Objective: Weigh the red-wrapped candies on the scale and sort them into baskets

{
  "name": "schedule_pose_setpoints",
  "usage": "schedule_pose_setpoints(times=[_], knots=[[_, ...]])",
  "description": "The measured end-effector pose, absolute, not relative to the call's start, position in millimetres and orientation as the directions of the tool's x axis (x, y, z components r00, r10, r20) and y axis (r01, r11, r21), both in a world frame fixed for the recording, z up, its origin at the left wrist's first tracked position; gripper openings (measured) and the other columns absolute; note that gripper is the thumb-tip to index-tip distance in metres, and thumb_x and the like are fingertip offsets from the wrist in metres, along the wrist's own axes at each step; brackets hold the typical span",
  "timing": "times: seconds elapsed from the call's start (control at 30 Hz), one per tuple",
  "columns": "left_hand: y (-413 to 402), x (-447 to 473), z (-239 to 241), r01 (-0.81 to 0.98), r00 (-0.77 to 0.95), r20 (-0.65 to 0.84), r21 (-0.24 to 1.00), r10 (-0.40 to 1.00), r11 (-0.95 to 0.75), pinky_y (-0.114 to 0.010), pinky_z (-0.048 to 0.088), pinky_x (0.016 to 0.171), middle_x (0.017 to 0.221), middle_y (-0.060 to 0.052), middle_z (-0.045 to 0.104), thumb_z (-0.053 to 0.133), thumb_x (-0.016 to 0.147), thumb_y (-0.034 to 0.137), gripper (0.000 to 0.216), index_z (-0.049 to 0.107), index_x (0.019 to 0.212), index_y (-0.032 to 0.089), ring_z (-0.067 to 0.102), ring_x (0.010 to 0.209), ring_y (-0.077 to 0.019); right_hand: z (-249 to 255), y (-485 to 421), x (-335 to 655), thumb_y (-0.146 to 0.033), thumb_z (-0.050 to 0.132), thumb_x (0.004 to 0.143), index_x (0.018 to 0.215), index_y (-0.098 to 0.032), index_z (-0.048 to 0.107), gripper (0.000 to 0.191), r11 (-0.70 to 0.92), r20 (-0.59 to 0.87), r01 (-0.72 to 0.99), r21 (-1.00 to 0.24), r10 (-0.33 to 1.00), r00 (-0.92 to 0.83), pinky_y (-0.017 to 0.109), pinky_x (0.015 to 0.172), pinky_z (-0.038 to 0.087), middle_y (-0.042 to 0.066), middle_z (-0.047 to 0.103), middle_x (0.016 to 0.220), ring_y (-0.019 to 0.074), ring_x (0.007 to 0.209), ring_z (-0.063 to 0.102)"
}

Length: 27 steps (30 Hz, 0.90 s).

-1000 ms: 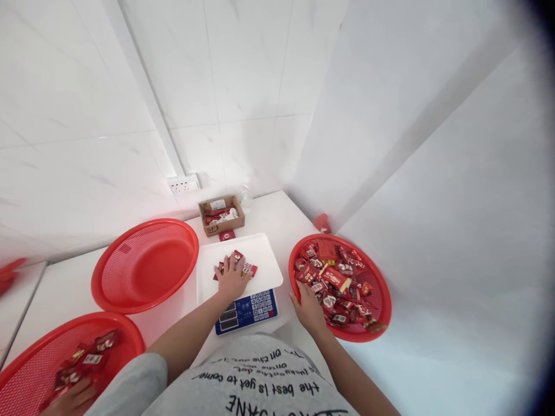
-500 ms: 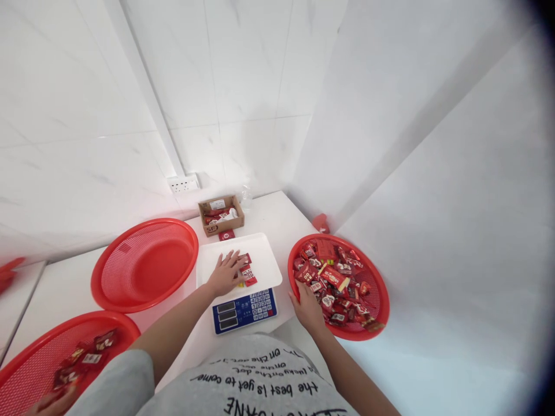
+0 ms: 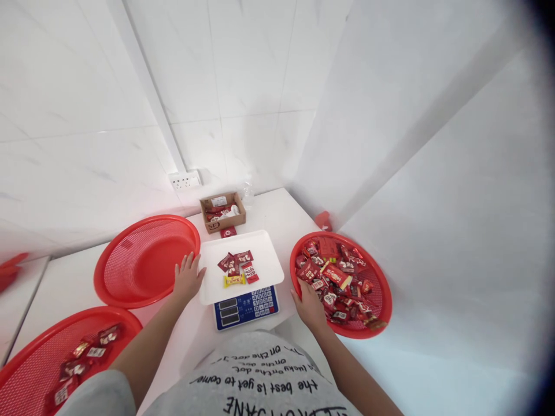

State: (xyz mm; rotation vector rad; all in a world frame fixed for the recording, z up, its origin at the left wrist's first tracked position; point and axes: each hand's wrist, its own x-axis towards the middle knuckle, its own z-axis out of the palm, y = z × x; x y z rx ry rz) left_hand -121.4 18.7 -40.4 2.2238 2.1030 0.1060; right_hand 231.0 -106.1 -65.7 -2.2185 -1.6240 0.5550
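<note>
My left hand [image 3: 188,277] hovers with fingers spread and empty at the right rim of an empty red basket [image 3: 130,260], just left of the scale's white tray [image 3: 264,254]. On that tray lie several red candy wrappers [image 3: 236,263] and a yellow one [image 3: 233,281]. The blue scale [image 3: 246,307] shows its keypad below. My right hand [image 3: 309,305] rests on the near-left rim of a red basket [image 3: 381,286] filled with several red candies [image 3: 336,278]; its fingertips are curled over the rim.
A red basket [image 3: 26,358] at the lower left holds several candies [image 3: 82,358]. A small cardboard box [image 3: 222,211] stands by the wall near a socket [image 3: 185,180]. A red packet [image 3: 228,232] lies behind the tray. White walls close in at the right.
My left hand lifted off the candies on the scale tray and moved left to the empty basket's rim, leaving the candies uncovered. My right hand stayed put.
</note>
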Motion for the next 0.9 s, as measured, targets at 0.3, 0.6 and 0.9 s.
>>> schedule_pose_setpoints(times=[0.3, 0.6, 0.9], knots=[[21.4, -87.4, -42.9, 0.941, 0.28, 0.059, 0.182, 0.958, -0.286, -0.041, 0.031, 0.102, 0.126, -0.016, 0.052, 0.038, 0.089, 0.034, 0.041, 0.055, 0.12, 0.013, 0.043, 0.121, -0.028, -55.6, -105.3, 227.7, -0.036, 0.034, 0.088, 0.133, -0.008, 0.04, 0.054, -0.327, -0.171, 0.827, -0.457, 0.945, 0.279, 0.036, 0.101, 0.034, 0.015, 0.048, 0.133, 0.0254, 0.123, 0.043], [36.7, -54.9, -33.8, 0.926, 0.178, -0.101, 0.353, 0.979, -0.132, -0.034, 0.036, 0.083, 0.102, -0.01, 0.058, 0.055, 0.08, 0.031, 0.023, 0.061, 0.099, 0.019, 0.05, 0.1, -0.0261, -54.1, -105.0, 226.8, -0.036, 0.035, 0.088, 0.132, -0.01, 0.041, 0.051, -0.344, -0.185, 0.823, -0.452, 0.939, 0.291, 0.034, 0.101, 0.034, 0.014, 0.048, 0.132, 0.0239, 0.123, 0.043], [38.4, -55.4, -36.4, 0.806, 0.018, -0.178, 0.585, 0.984, 0.091, -0.025, 0.032, 0.062, 0.079, -0.003, 0.058, 0.059, 0.074, 0.024, 0.009, 0.051, 0.075, 0.019, 0.053, 0.076, -0.018, -53.9, -104.5, 226.5, -0.036, 0.034, 0.089, 0.133, -0.011, 0.04, 0.051, -0.354, -0.201, 0.826, -0.44, 0.935, 0.294, 0.034, 0.099, 0.035, 0.014, 0.049, 0.131, 0.0246, 0.122, 0.044]])
